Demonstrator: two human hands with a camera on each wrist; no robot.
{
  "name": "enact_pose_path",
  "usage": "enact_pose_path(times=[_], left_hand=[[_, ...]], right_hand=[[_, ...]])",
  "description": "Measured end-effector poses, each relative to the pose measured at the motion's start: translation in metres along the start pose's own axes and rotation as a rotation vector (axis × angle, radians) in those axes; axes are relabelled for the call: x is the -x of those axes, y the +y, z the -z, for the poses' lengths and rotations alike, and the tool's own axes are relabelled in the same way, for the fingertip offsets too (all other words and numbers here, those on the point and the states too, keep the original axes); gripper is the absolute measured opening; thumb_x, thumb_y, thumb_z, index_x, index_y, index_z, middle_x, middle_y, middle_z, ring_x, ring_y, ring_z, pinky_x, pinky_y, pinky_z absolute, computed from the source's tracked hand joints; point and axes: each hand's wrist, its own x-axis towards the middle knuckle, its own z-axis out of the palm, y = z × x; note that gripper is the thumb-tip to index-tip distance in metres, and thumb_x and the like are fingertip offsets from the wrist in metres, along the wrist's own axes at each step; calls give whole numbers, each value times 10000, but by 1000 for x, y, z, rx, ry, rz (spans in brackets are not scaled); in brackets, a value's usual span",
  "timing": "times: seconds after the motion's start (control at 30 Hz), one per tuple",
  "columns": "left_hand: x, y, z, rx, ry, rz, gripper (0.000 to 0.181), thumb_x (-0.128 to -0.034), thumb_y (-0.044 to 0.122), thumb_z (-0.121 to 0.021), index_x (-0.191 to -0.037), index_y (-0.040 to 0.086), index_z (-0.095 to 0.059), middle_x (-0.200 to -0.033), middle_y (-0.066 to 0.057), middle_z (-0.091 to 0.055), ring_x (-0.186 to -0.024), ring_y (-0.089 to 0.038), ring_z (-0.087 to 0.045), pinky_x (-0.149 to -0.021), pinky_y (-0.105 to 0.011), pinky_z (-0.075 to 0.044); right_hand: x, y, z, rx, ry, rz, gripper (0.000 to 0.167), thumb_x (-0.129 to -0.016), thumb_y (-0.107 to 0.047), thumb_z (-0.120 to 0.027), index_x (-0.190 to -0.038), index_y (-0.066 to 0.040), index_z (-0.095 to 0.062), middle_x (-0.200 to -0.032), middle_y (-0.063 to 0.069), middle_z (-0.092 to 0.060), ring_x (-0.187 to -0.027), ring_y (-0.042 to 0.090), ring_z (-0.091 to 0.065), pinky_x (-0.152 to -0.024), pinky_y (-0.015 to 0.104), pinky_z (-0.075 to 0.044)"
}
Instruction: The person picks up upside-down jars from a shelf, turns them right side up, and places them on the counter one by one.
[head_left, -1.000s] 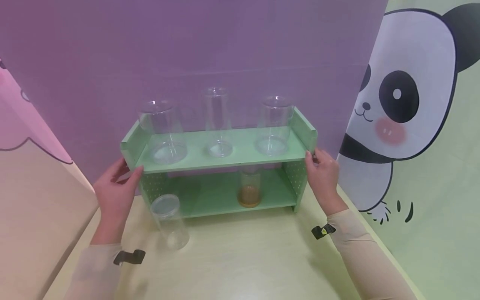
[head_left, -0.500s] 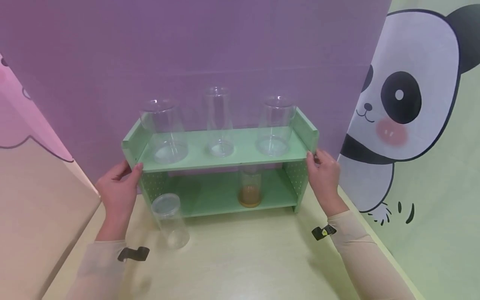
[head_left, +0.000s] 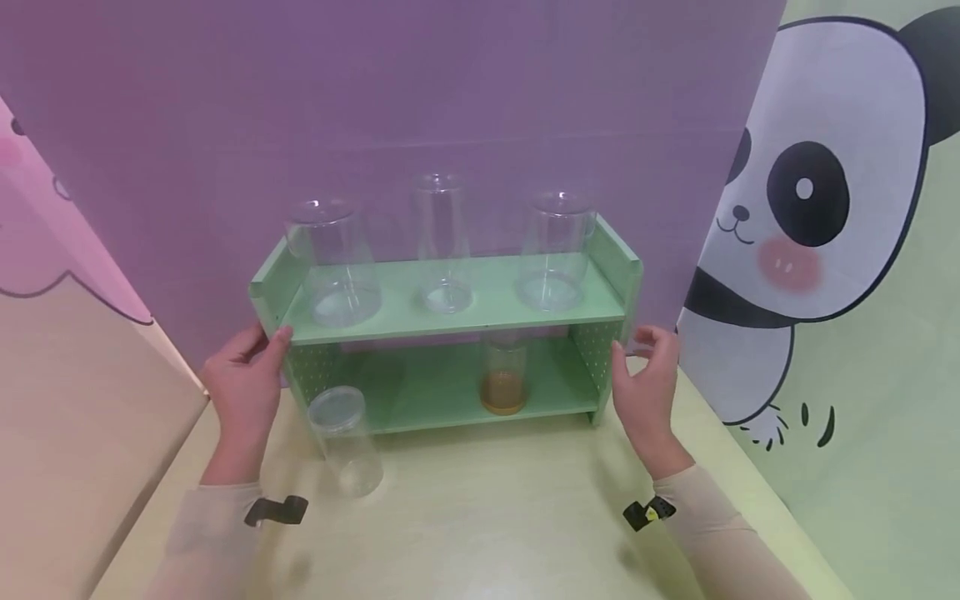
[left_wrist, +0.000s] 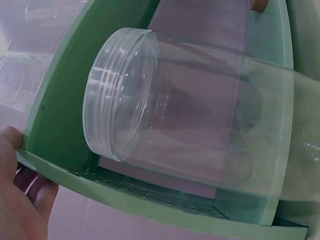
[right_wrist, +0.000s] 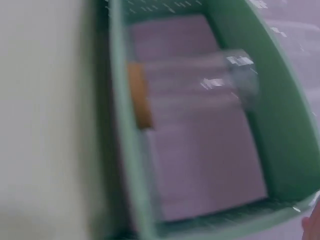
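A green two-tier shelf [head_left: 465, 329] stands on the table. My left hand [head_left: 243, 387] grips its left side panel, thumb at the front edge and fingers behind; the left wrist view shows the fingers [left_wrist: 42, 192] round that edge. Beside the right panel, my right hand [head_left: 647, 392] has thumb and fingers spread apart, holding nothing; whether the thumb touches the panel, I cannot tell. On the top tier stand a wide clear jar [head_left: 341, 267], a narrow clear jar [head_left: 444, 242] and another wide jar [head_left: 557, 250]. A clear jar with a cork-coloured base [head_left: 502, 387] sits on the lower tier.
In front of the shelf's left end, a clear lidded jar [head_left: 348, 442] stands on the pale table [head_left: 480, 517]. A purple wall [head_left: 480, 83] rises close behind. The right wall carries a panda picture [head_left: 810, 192].
My right hand has come off the shelf's upper right corner and dropped lower, its fingers spreading. The left hand keeps its grip. The shelf shows only a slight shift with the view.
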Motion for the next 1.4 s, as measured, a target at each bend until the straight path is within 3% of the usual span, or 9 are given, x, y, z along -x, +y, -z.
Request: enact_pose_path(times=[0.1, 0.3, 0.47, 0.63, 0.83, 1.13, 1.4], left_hand=[[1, -1, 0, -11, 16, -16, 326, -1015, 238, -842, -1316, 117, -811, -1101, 91, -813, -974, -17, -739, -820, -113, -606], [1, -2, -4, -6, 61, -64, 281, -1007, 183, -839, -1272, 88, -826, -1040, 137, -793, -946, -29, -731, -795, -110, -608], [3, -6, -7, -16, 81, -111, 245, -1008, 132, -825, -1247, 74, -835, -1002, 209, -757, -941, -14, -718, -780, -94, -598], [2, -8, -8, -40, 98, -108, 235, -1010, 109, -816, -1239, 61, -836, -1031, 190, -772, -939, 16, -701, -770, -74, -582], [2, -6, -9, -45, 98, -111, 239, -1010, 93, -808, -1242, 45, -830, -1063, 134, -787, -947, 31, -698, -777, -71, -580], [3, -4, -9, -38, 98, -148, 213, -999, 114, -833, -1204, 59, -850, -976, 210, -750, -939, 6, -706, -756, -73, -581], [2, -7, -8, -44, 101, -141, 211, -1010, 109, -814, -1209, 46, -847, -966, 227, -747, -935, 2, -694, -745, -66, -573]], right_hand=[[24, 0, -10, -14, -82, 7, 404, -991, 16, -757, -1305, 127, -529, -1258, 286, -551, -1166, 432, -581, -945, 414, -532], [59, 3, -37, -43, -387, -136, 642, -973, -78, -851, -1447, 107, -459, -1371, 297, -521, -1244, 524, -561, -1026, 627, -553], [72, 7, -59, -33, -506, -232, 813, -943, -168, -901, -1542, 84, -412, -1471, 326, -503, -1324, 526, -550, -1071, 672, -540], [76, 10, -76, -5, -554, -266, 946, -906, -239, -941, -1604, 71, -384, -1543, 303, -494, -1382, 480, -539, -1153, 632, -511], [77, 15, -90, -66, -567, -296, 1036, -848, -220, -986, -1637, 43, -368, -1597, 288, -456, -1441, 481, -501, -1222, 628, -452], [71, 18, -99, -93, -618, -311, 1092, -804, -210, -1009, -1656, 11, -363, -1645, 263, -434, -1517, 463, -451, -1274, 645, -372], [65, 18, -107, -113, -649, -342, 1089, -804, -219, -1015, -1659, -36, -366, -1605, 226, -516, -1487, 433, -508, -1260, 639, -397]])
